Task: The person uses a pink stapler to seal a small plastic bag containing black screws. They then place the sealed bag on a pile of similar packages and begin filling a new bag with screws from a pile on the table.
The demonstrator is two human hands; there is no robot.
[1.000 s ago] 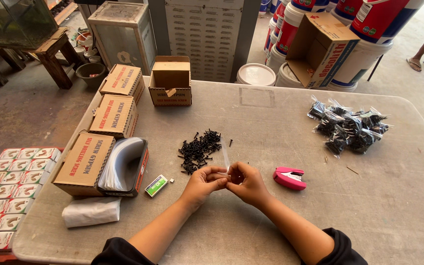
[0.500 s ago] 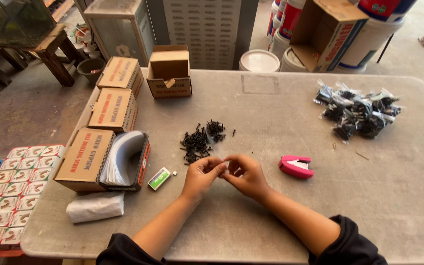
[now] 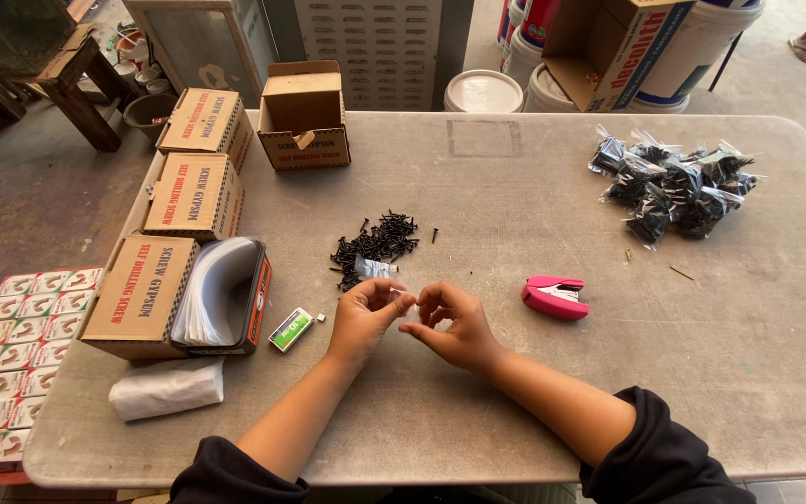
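My left hand (image 3: pixel 366 315) pinches a small clear plastic bag (image 3: pixel 372 269) at its fingertips; the bag sticks up over the near edge of a pile of loose black screws (image 3: pixel 380 241) on the grey table (image 3: pixel 515 401). Just to the right of it, my right hand (image 3: pixel 450 325) has its fingers curled loosely and apart, and I see nothing in it. The two hands' fingertips are almost touching. A pink stapler (image 3: pixel 554 297) lies on the table to the right of my right hand.
A heap of filled screw bags (image 3: pixel 673 187) lies far right. Three closed cardboard boxes (image 3: pixel 193 194) line the left edge, an open box (image 3: pixel 303 117) stands behind, a tray of clear bags (image 3: pixel 221 299) and a small green staple box (image 3: pixel 290 329) near left. Buckets (image 3: pixel 482 91) stand beyond the table.
The hands have drawn slightly apart. The clear bag, held between both hands before, now sits in the left hand alone, tipped toward the screw pile. The camera view shifted a little.
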